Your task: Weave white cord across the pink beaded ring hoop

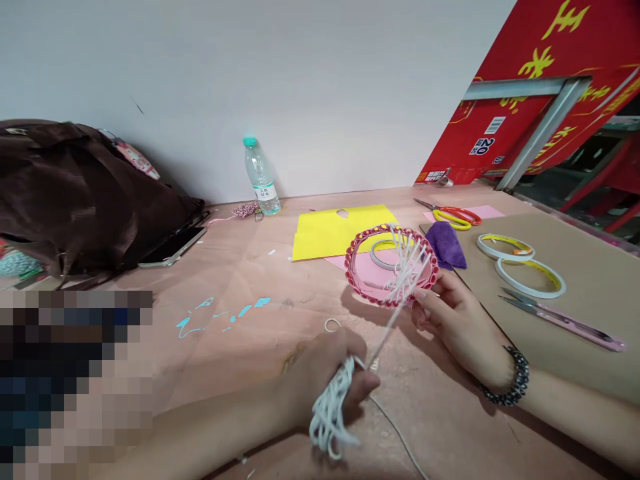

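My right hand [453, 320], with a dark beaded bracelet at the wrist, grips the lower right edge of a pink ring [354, 277] edged with small rolled loops. White string [403, 267] crosses the right part of the ring in many strands. From there one taut strand runs down to my left hand [335, 370], whose fingers are closed around a looped bundle of white string [333, 413]. A loose tail of the string trails over the table below. The ring is held tilted above the tabletop.
Behind the ring lie yellow paper [320, 233] and a purple cloth [445, 245]. Tape rolls [530, 277], pink-handled scissors [565, 320] and red-yellow scissors [457, 217] are on the right. A water bottle [261, 177], phone [173, 247] and dark bag [85, 193] stand left and back.
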A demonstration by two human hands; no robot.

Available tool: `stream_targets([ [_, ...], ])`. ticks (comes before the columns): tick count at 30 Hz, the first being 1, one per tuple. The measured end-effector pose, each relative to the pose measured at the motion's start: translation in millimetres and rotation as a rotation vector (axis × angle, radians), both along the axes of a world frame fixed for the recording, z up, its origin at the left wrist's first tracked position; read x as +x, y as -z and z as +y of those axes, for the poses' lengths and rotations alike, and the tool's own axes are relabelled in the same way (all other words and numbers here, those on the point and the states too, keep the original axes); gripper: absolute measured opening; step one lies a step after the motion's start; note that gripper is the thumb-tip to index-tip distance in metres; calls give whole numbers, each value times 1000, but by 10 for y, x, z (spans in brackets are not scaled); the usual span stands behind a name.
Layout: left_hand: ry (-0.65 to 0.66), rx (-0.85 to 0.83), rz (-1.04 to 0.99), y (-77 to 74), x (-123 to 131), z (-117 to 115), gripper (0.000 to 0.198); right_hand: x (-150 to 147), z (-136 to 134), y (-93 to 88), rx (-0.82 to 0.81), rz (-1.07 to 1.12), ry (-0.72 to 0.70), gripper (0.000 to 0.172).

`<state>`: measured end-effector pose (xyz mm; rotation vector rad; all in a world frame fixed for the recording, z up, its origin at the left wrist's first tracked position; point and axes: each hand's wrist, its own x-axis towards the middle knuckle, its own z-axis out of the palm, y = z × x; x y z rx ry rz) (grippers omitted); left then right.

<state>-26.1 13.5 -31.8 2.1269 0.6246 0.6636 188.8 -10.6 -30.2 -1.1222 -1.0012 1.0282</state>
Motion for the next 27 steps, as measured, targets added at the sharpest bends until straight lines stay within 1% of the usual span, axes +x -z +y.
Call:
stream_targets([
  [1, -81, -46, -2, -4, 5, 3, 29, 1, -2, -4, -3, -6, -1, 20],
  [2, -101, -96, 26, -18, 18, 14, 33, 2, -6, -8, -5, -13, -4, 20],
  [3, -83, -124, 67, -38, 37, 28, 37, 3, -10, -11, -8, -19, -4, 20],
  [4, -42, -128, 101, -62, 59, 44, 33, 3, -14, -12, -8, -21, -4, 20],
  [5, 16, -98, 131, -86, 80, 57, 24, 3, -17, -12, -4, -19, -5, 20],
  [7, 95, 93, 148, -129, 107, 66, 9, 4, -19, -5, 9, -9, -5, 19],
  [10, 158, 411, 78, -184, 105, 42, 9, 0, -13, 5, 5, -24, 0, 17],
  [11, 221, 492, 51, -198, 97, 33, 7, -3, -10, 5, -2, -31, 6, 16],
  [13, 398, 606, 36, -208, 77, 30, 9, -9, -9, -3, -15, -42, 12, 15],
  [15, 521, 663, 63, -175, 57, 52, 14, -13, -13, -15, -19, -47, 7, 16],
  [16, 508, 638, 84, -143, 48, 70, 19, -13, -16, -22, -21, -48, -1, 17],
  [17, 485, 575, 102, -106, 40, 89, 23, -11, -20, -27, -22, -46, -8, 18],
  [18, 388, 481, 74, -69, 33, 106, 26, -8, -24, -30, -23, -41, -14, 18],
  [19, 203, 362, 59, -38, 29, 119, 24, -3, -27, -31, -24, -34, -19, 18],
  [20, -15, 228, 66, -18, 27, 129, 21, 1, -29, -31, -24, -26, -24, 19],
  [21, -137, 127, 67, -9, 30, 134, 20, 6, -29, -29, -24, -18, -27, 19],
  [22, -169, 52, 77, -13, 35, 137, 20, 10, -28, -25, -23, -11, -27, 19],
  [23, -170, 4, 87, -25, 42, 138, 20, 13, -26, -21, -24, -5, -26, 19],
  [24, -142, -21, 93, -43, 49, 138, 19, 15, -23, -15, -25, 2, -22, 20],
  [26, -45, 9, 114, -83, 55, 141, 14, 17, -18, 1, -29, 1, -14, 20],
  [27, -4, 76, 129, -102, 53, 142, 12, 18, -17, 11, -33, -7, -10, 19],
])
